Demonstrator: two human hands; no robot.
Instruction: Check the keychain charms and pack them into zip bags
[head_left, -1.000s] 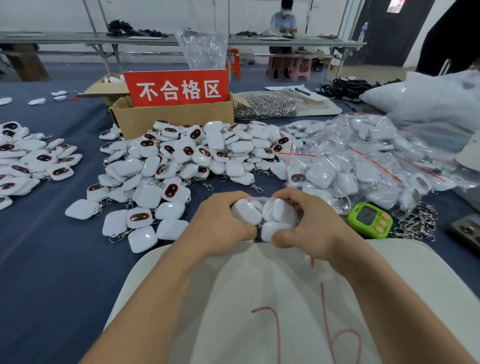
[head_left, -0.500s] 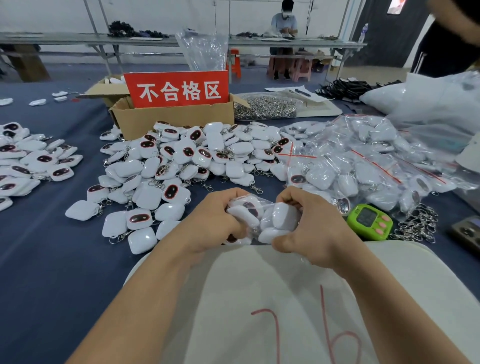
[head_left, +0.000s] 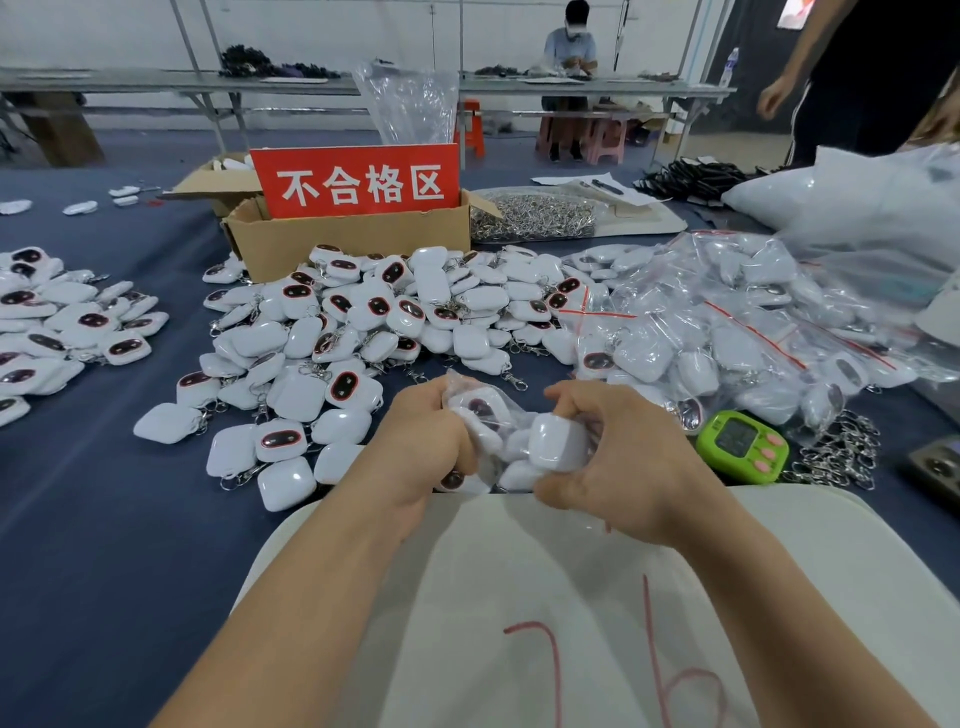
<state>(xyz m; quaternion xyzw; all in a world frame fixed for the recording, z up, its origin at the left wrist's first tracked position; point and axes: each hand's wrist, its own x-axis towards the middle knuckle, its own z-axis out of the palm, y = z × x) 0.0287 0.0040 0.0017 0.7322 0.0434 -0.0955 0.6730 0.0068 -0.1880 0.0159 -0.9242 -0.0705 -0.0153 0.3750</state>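
Observation:
Between my hands is a clear zip bag (head_left: 511, 441) stuffed with several white keychain charms. My left hand (head_left: 421, 447) grips the bag's left side, fingers curled into the plastic. My right hand (head_left: 613, 457) clutches the bag's right end, around a white charm inside it. The bag sits just above the front edge of a white board (head_left: 779, 571) marked with red strokes. A big heap of loose charms (head_left: 363, 322), white with dark oval faces, lies on the blue cloth behind my hands. Filled zip bags (head_left: 727, 332) are piled at the right.
A cardboard box (head_left: 353, 239) with a red sign stands behind the heap. A second charm pile (head_left: 57, 322) lies far left. A green timer (head_left: 740, 447) and loose metal clasps (head_left: 841, 452) sit right of my hands. Another person's arm (head_left: 784, 88) is at the top right; someone sits at a far table.
The bag has twisted between my hands, its left end lifted and a dark-faced charm turned up. My hands have spread slightly apart. A standing person has entered at the top right.

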